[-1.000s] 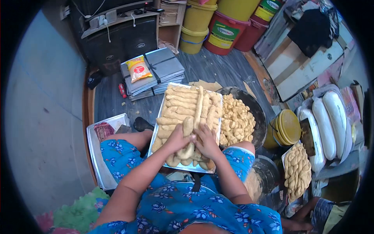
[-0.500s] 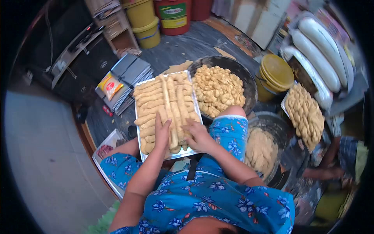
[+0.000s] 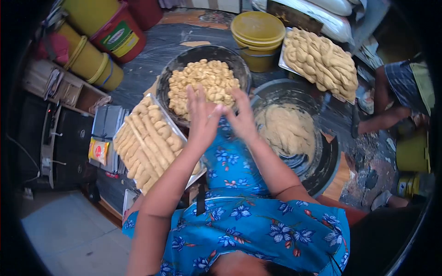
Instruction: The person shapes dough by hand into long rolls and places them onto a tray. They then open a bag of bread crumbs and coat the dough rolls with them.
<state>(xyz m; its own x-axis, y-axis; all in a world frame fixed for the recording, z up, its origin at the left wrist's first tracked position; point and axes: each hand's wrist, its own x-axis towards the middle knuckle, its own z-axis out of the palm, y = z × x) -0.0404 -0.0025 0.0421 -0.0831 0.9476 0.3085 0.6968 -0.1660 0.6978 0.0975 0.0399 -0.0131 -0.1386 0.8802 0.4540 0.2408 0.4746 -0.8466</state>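
Observation:
Small dough pieces (image 3: 202,78) fill a black basin (image 3: 241,69) in front of me. Over its near edge are both my hands, side by side with thumbs near each other. My left hand (image 3: 202,117) has its fingers spread and holds nothing visible. Also spread and slightly blurred, my right hand (image 3: 241,115) shows nothing in its fingers. A metal tray (image 3: 172,120) of long dough strips (image 3: 147,142) lies tilted by my left forearm. At the right, a larger dark basin (image 3: 329,168) holds a soft dough mass (image 3: 287,129).
A second tray (image 3: 283,57) bears braided dough (image 3: 320,62) at the upper right, beside a yellow bucket (image 3: 258,41). More buckets (image 3: 122,39) stand upper left. A yellow packet (image 3: 99,151) lies on stacked papers. Another person's leg (image 3: 386,117) shows at the right.
Both my hands have left the dough strips on the tray and are now over the basin of small pieces. The view has turned right, and the tray appears lower left and more tilted.

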